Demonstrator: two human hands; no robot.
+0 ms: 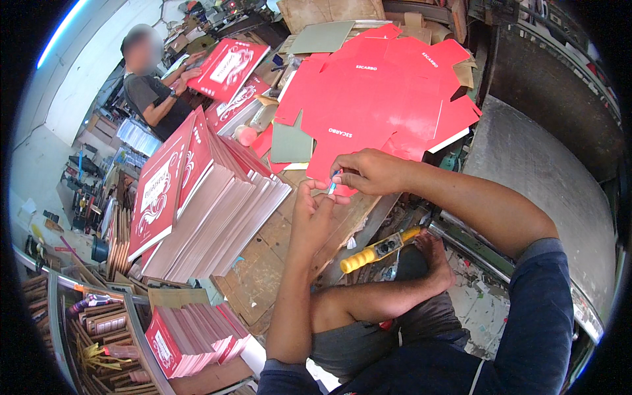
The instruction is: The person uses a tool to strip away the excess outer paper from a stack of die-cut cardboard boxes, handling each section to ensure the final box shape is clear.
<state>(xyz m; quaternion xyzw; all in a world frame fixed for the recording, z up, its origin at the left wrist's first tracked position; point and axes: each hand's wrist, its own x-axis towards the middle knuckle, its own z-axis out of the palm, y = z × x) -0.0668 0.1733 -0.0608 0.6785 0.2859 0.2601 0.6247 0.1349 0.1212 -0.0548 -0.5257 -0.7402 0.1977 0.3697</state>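
My left hand (pixel 314 209) and my right hand (pixel 372 172) meet above the near edge of the wooden worktable. Their fingertips pinch a small, slim blue-and-white piece (pixel 334 183) from both sides. It is too small to name. Just beyond them lies a pile of flat red die-cut cardboard blanks (pixel 382 99), spread over the table. To the left of my hands leans a tall stack of red-and-white printed cardboard sheets (pixel 217 210).
Across the table a person (pixel 148 85) handles a red printed sheet (pixel 230 69). A yellow-handled tool (pixel 368 255) is close to my bare foot (pixel 434 257). A large metal machine (pixel 533 158) stands on the right. Smaller red stacks (pixel 191 339) sit at lower left.
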